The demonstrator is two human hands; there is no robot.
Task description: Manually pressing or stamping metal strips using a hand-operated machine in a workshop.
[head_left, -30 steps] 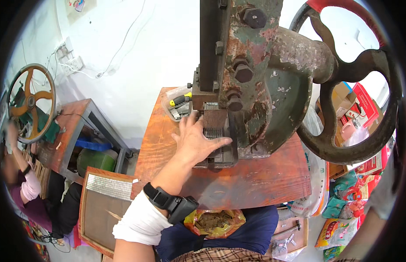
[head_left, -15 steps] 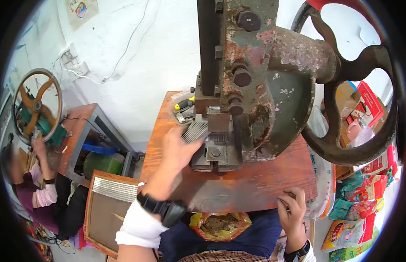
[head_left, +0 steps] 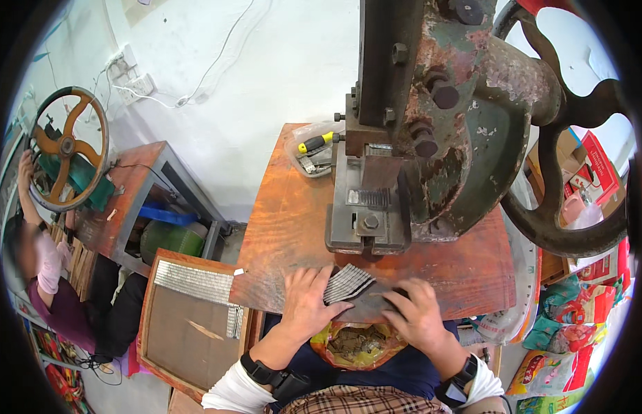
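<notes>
My left hand is closed on a bundle of thin striped strips, light and dark grey, at the front edge of the wooden table. To the right of the bundle, my right hand is held with fingers curled but apart, and nothing shows between them. Both hands are just above an open yellow bag of brownish bits in my lap. Beyond them stands a worn hand press with a bolted metal die at its base; a ridged piece lies under the ram.
A large handwheel juts out at the right. A clear tub with a yellow-black tool sits behind the press. Left of me lies a wooden tray with rows of silvery strips. Another person works at a wheel further left.
My left hand has brought the strip bundle from beside the press die to the table's front edge. My right hand has moved left towards it. The view has shifted left.
</notes>
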